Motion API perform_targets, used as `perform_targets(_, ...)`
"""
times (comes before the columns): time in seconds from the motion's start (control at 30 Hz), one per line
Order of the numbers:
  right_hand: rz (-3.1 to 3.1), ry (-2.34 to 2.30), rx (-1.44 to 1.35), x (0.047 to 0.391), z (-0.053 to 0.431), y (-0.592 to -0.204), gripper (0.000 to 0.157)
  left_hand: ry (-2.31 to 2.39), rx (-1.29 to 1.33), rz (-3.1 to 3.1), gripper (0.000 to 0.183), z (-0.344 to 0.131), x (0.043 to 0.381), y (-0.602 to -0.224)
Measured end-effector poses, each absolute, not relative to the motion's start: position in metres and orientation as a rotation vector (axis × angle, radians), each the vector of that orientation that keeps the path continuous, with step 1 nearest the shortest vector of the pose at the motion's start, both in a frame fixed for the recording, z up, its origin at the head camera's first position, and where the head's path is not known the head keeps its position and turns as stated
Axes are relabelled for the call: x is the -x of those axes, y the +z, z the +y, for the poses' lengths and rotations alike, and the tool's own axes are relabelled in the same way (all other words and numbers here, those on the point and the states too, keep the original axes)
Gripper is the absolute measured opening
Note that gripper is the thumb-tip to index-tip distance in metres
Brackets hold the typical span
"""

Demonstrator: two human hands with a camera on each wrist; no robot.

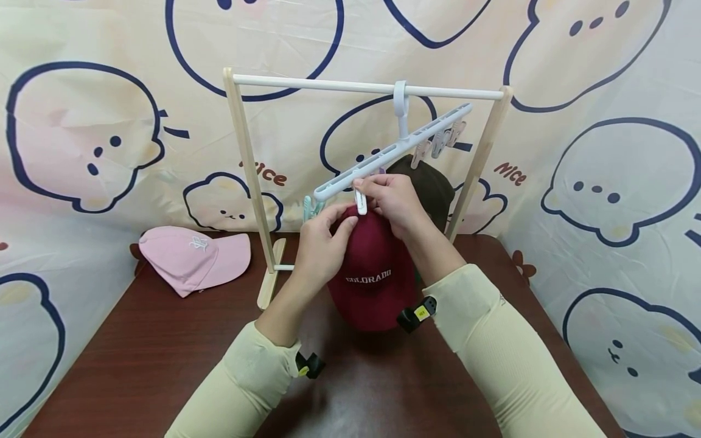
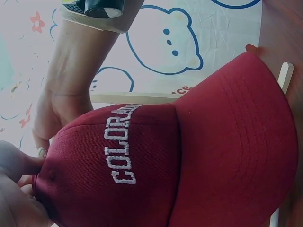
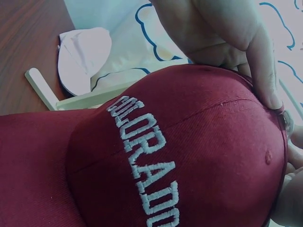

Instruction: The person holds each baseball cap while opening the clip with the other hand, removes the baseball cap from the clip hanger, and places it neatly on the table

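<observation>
A maroon baseball cap (image 1: 368, 274) with white "COLORADO" lettering hangs brim down below one end of a white clip hanger (image 1: 378, 159). My left hand (image 1: 324, 243) pinches the cap's crown edge near the top; in the right wrist view its thumb (image 3: 265, 80) presses on the fabric. A white clothespin (image 1: 360, 201) hangs from the hanger at that edge, and my right hand (image 1: 395, 201) grips it between thumb and fingers. Behind the right hand, a dark cap (image 1: 429, 190) hangs farther back. The right hand's fingertips are partly hidden by the cap in the wrist views.
The hanger hooks over the white bar (image 1: 328, 83) of a wooden rack, whose left post (image 1: 249, 164) stands close by my left hand. Mint clips (image 1: 311, 208) and several pastel clips (image 1: 440, 143) hang from the hanger. A pink cap (image 1: 191, 258) lies on the brown table (image 1: 164, 365).
</observation>
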State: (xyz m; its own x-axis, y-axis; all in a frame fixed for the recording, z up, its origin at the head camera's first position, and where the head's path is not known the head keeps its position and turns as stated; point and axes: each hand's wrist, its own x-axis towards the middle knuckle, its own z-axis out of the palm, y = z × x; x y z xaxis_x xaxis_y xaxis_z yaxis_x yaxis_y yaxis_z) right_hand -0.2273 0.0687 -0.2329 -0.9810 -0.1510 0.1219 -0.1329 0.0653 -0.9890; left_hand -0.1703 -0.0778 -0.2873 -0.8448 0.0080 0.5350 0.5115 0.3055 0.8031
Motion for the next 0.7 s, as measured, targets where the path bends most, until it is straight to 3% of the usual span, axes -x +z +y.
perform_targets(0.7,2.211,-2.123,0.323,0.226,0.067,-0.234,0.027,-1.64,0.479,-2.187,0.025,-0.081,0.157,-0.306)
